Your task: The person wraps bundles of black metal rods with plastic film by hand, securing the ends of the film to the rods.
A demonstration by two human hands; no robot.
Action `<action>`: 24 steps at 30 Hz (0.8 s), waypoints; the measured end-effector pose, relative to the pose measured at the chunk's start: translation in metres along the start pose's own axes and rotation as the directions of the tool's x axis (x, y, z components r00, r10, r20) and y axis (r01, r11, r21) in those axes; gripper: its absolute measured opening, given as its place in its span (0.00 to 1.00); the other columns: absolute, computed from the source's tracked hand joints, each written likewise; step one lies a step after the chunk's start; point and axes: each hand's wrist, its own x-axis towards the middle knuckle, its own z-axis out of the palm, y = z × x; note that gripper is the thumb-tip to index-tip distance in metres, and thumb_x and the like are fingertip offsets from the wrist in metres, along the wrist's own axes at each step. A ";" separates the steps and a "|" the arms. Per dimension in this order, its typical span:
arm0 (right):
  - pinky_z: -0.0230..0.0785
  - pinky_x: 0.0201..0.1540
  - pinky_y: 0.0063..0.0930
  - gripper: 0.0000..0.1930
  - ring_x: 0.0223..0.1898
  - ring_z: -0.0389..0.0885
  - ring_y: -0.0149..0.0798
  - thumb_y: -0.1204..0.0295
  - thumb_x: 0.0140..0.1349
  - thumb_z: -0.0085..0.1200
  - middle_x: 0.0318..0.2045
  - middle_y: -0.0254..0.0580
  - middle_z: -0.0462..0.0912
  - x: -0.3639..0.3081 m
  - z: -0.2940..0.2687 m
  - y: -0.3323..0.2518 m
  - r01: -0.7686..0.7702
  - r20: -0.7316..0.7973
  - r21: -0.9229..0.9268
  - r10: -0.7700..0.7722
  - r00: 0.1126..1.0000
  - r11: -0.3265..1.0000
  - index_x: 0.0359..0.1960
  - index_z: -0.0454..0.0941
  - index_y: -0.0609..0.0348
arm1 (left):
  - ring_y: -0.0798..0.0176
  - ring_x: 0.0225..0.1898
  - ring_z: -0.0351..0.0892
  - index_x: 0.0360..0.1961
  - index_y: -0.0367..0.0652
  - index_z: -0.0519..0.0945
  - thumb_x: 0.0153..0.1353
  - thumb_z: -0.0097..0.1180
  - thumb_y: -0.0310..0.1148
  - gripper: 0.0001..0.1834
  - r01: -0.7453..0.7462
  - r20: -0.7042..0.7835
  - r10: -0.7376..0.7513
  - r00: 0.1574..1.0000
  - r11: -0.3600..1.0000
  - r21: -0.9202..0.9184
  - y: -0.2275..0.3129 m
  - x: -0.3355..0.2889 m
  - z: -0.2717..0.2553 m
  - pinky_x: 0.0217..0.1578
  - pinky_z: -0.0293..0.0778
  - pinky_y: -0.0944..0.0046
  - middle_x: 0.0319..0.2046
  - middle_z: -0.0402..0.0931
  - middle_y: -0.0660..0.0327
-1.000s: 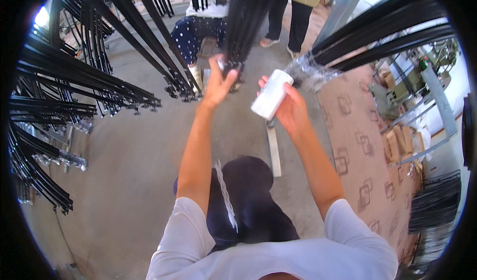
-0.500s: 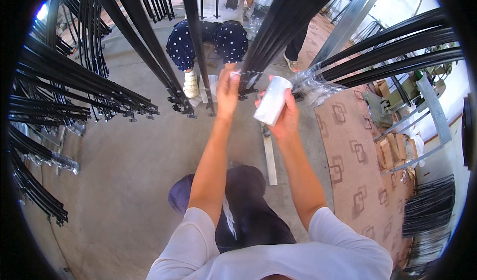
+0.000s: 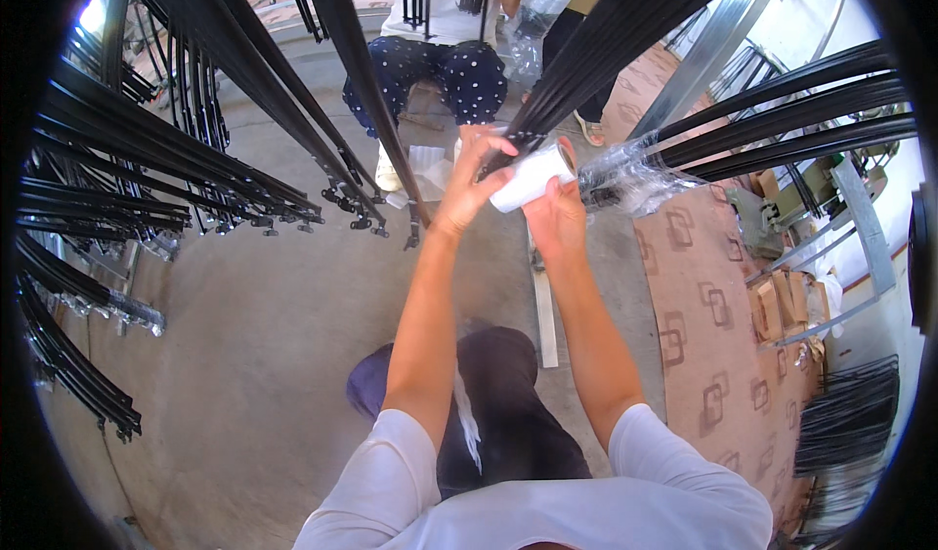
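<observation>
The right hand (image 3: 557, 220) grips the white film roll (image 3: 531, 178); the left hand (image 3: 471, 181) clasps the black rod bundle (image 3: 596, 57) beside the roll. Best keep film taut, overlapping turns.

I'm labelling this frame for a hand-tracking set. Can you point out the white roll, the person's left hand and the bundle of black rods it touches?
white roll (image 3: 531, 181), head view, on its side wall.
left hand (image 3: 472, 181), head view, on its back.
bundle of black rods (image 3: 586, 66), head view, mid-length of the bundle.
</observation>
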 end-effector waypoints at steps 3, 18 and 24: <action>0.57 0.56 0.38 0.32 0.52 0.65 0.37 0.76 0.48 0.57 0.49 0.36 0.67 0.006 0.000 0.001 0.018 -0.016 0.048 -0.018 1.000 0.999 0.56 0.56 0.50 | 0.61 0.53 0.58 0.35 0.45 0.71 0.46 0.56 0.31 0.13 0.077 0.064 -0.077 0.995 0.997 -0.010 0.008 0.000 0.002 0.54 0.52 0.63 0.49 0.57 0.59; 0.65 0.49 0.34 0.31 0.46 0.70 0.35 0.83 0.49 0.51 0.44 0.37 0.69 0.005 0.017 -0.005 0.044 -0.149 -0.235 -0.080 0.986 0.971 0.55 0.56 0.49 | 0.69 0.38 0.62 0.34 0.40 0.65 0.62 0.40 0.30 0.05 -0.135 -0.032 0.148 0.988 0.957 0.258 -0.013 0.011 0.009 0.39 0.61 0.70 0.37 0.64 0.60; 0.69 0.44 0.38 0.25 0.43 0.73 0.41 0.77 0.55 0.44 0.42 0.44 0.70 -0.007 0.005 -0.021 0.018 -0.079 -0.290 -0.042 0.996 0.957 0.55 0.55 0.48 | 0.69 0.28 0.61 0.32 0.39 0.64 0.62 0.39 0.30 0.05 -0.006 0.009 0.003 1.000 0.958 0.286 -0.003 0.015 0.005 0.31 0.61 0.69 0.27 0.63 0.63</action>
